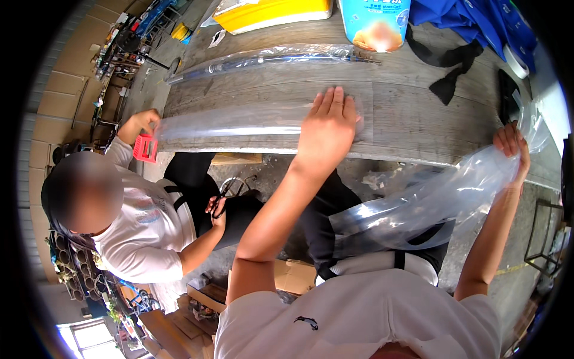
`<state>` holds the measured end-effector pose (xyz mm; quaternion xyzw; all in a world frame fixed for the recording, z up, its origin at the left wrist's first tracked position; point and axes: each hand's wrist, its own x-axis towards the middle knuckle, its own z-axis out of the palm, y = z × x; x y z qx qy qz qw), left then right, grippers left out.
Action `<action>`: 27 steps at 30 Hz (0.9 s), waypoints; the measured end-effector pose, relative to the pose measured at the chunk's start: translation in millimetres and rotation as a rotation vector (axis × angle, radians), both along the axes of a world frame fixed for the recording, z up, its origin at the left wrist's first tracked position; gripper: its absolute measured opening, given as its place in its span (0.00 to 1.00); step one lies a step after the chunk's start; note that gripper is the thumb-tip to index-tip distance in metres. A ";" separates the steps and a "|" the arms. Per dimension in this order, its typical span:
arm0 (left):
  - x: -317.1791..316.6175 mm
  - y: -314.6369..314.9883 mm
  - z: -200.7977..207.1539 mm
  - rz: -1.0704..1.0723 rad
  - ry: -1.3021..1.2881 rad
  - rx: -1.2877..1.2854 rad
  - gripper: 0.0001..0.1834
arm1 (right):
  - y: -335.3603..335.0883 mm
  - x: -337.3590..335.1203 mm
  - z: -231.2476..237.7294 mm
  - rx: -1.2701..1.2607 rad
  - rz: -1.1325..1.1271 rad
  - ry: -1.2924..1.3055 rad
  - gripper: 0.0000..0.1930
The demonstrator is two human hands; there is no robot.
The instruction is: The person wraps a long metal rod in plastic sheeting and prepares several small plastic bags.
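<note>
The left hand lies flat, grip open, pressing one clear glossy plastic sheet onto the grey wood-grain table. The right hand pinches crumpled clear film hanging off the table edge. A second rolled sheet lies beyond.

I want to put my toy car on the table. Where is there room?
Bare grey table shows right of the left hand, below the black strap. A thin strip lies between the two clear plastic sleeves. The far edge is crowded: yellow box, printed tub, blue cloth. The right hand grips bunched plastic film.
</note>
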<state>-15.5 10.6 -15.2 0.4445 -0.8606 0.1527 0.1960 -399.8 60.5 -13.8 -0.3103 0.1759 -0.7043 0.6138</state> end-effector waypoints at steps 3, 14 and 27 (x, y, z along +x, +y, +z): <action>-3.4 -2.6 -1.0 0.029 -0.046 0.012 0.18 | 3.7 -3.0 0.2 -0.023 0.006 -0.023 0.09; 2.1 -4.3 -1.0 -0.011 -0.133 -0.016 0.20 | 1.7 -11.0 -4.1 -0.078 0.044 0.032 0.08; 0.5 -1.6 -9.3 0.026 -0.034 -0.068 0.20 | 2.9 -23.6 -21.6 -0.089 -0.020 0.154 0.12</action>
